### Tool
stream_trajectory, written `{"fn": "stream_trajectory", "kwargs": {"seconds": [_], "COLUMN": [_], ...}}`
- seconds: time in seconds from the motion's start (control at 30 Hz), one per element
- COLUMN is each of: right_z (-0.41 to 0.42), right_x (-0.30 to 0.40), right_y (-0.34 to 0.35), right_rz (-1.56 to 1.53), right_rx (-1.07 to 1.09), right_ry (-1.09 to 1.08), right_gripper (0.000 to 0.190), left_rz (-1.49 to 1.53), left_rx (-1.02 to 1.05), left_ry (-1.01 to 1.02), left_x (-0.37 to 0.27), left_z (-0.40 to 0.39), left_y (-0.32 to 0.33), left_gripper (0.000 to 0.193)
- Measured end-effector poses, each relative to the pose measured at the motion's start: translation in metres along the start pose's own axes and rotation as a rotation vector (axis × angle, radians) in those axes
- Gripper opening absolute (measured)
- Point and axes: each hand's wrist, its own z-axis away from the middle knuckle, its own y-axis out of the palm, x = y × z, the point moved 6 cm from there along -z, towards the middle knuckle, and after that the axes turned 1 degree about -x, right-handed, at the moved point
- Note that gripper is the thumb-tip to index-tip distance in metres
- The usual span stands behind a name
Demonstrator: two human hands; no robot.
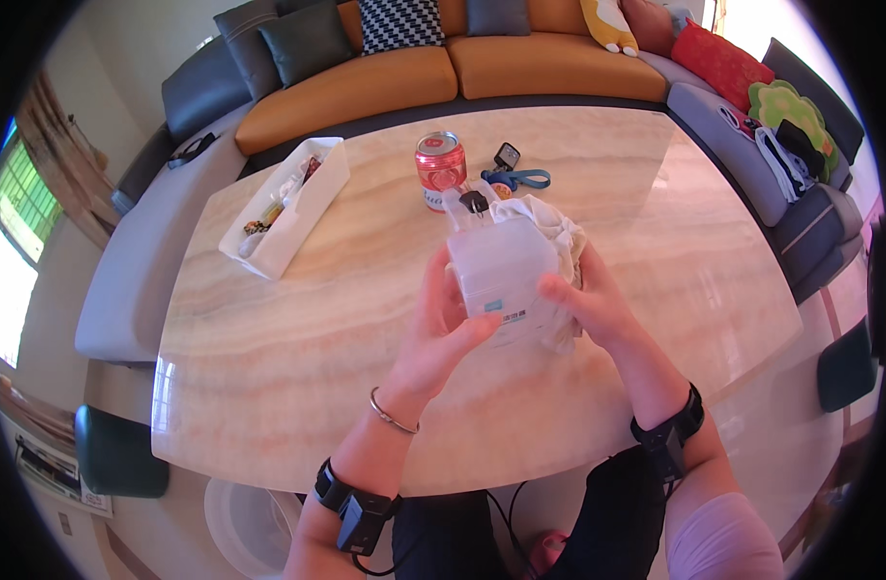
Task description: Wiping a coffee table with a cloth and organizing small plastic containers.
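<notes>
Above the marble-patterned table, a white plastic container [504, 257] with printing on its near face is held between my two hands. My left hand [430, 348] grips its left side, the thumb lying across the lower front. On the other side my right hand [601, 308] presses a crumpled off-white cloth [555, 225] against the container, thumb on its front edge. A clear part with a black piece [474, 202] shows at the container's far end. Just behind stands a red drink can [441, 163], partly hidden by that end. The container's underside is out of sight.
A white plastic tray [302, 235] with small items sits on the table [291, 384] at left. Beyond the cloth lie a blue strap [533, 178] and a small black device [507, 156]. An orange and grey sofa [559, 69] borders the far side. A clear bin [244, 525] stands below.
</notes>
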Motion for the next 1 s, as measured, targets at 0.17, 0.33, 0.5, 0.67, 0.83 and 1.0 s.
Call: {"fn": "stream_trajectory", "kwargs": {"seconds": [0.17,0.33,0.5,0.67,0.83,1.0], "right_z": [-0.0007,-0.0002,-0.0016,-0.0007,0.0007,0.003], "right_x": [0.0,0.0002,-0.0005,0.001,0.0049,0.0087], "right_y": [0.0049,0.006,0.0062,0.0071,0.009,0.0042], "right_rz": [0.011,0.088,0.104,0.121,0.166,0.071], "right_rx": [0.04,0.056,0.058,0.053,0.072,0.04], "right_ry": [-0.066,-0.102,-0.146,-0.15,-0.181,-0.209], "right_gripper": [0.08,0.081,0.082,0.084,0.083,0.063], "left_rz": [-0.159,-0.189,-0.211,-0.211,-0.221,-0.243], "left_rx": [-0.074,-0.083,-0.097,-0.095,-0.095,-0.082], "left_ry": [0.06,0.056,0.086,0.107,0.118,0.109], "left_x": [0.0036,0.0037,0.0063,0.0031,0.0008,0.0001], "left_z": [0.0005,-0.0006,-0.0008,-0.0008,-0.001,-0.0013], "left_y": [-0.0054,-0.0053,-0.0096,-0.007,-0.0072,-0.0085], "left_gripper": [0.077,0.077,0.081,0.08,0.08,0.08]}}
